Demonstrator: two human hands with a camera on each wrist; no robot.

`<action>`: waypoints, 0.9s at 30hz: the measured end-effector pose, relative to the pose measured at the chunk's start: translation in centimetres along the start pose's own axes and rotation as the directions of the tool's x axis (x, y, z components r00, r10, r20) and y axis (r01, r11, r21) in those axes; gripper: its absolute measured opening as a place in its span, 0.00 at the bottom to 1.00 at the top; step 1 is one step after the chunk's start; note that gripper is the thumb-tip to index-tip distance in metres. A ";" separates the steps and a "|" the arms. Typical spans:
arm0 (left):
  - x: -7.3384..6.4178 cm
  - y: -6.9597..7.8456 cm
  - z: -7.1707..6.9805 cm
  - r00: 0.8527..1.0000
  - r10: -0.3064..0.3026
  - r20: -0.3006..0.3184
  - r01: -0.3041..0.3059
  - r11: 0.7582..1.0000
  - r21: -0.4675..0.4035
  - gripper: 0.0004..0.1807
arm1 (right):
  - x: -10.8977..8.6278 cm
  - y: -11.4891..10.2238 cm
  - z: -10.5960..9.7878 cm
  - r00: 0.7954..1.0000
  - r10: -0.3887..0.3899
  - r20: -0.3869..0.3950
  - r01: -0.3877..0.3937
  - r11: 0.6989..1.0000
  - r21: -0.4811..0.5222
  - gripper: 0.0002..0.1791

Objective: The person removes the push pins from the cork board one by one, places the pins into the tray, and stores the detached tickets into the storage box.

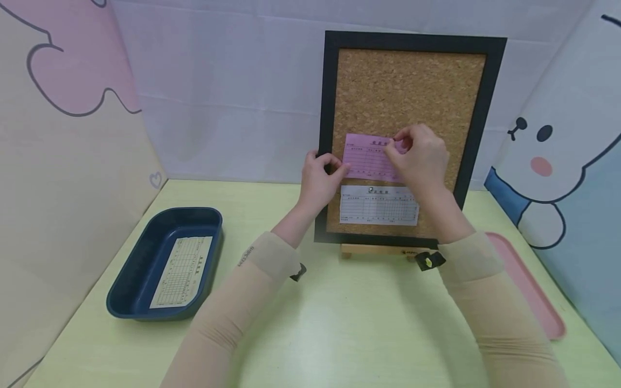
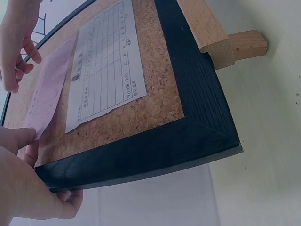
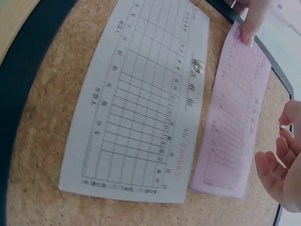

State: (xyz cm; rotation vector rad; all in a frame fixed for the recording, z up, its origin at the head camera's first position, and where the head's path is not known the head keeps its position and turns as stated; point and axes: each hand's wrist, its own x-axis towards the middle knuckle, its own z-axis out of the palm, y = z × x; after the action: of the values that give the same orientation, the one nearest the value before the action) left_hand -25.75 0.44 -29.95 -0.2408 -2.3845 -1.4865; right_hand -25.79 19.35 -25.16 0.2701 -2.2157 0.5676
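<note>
A pink receipt slip point(image 1: 367, 158) lies against a corkboard point(image 1: 412, 86) in a black frame. My left hand point(image 1: 320, 179) pinches the slip's left edge between thumb and index finger, while its other fingers reach behind the frame point(image 2: 141, 153). In front of the slip's upper right part, my right hand point(image 1: 423, 156) pinches a small thumbtack point(image 3: 281, 127) between thumb and index finger. In the right wrist view the tack stands apart from the paper. Below, a white receipt slip point(image 1: 378, 207) hangs on the cork, with a silvery tack point(image 3: 198, 67) at its top.
The board stands on a wooden easel point(image 1: 368, 249) at the back of the pale table. To the left sits a dark blue tray point(image 1: 140, 285) with a whitish receipt slip point(image 1: 181, 272) inside. A pink tray point(image 1: 548, 307) lies at the right, partly behind my right forearm.
</note>
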 end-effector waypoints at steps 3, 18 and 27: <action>-0.1 0.1 -0.5 1.000 -0.015 0.010 0.015 1.000 -0.003 0.13 | 0.1 -0.2 -0.6 1.000 0.007 0.021 -0.007 1.000 -0.012 0.13; -0.3 0.3 -3.0 0.998 -0.065 0.013 0.065 0.997 0.032 0.13 | 0.0 -0.4 -2.9 0.997 -0.003 0.073 0.004 1.000 -0.015 0.12; -0.6 0.3 -4.6 0.999 -0.047 0.011 0.047 0.999 0.007 0.14 | -0.1 0.2 -4.1 0.996 -0.040 0.077 0.042 0.999 -0.024 0.11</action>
State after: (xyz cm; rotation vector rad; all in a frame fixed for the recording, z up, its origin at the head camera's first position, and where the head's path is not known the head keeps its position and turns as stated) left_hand -24.22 -3.51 -28.03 -0.1926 -2.4196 -1.5012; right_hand -23.06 21.50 -23.01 0.3287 -2.2846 0.5139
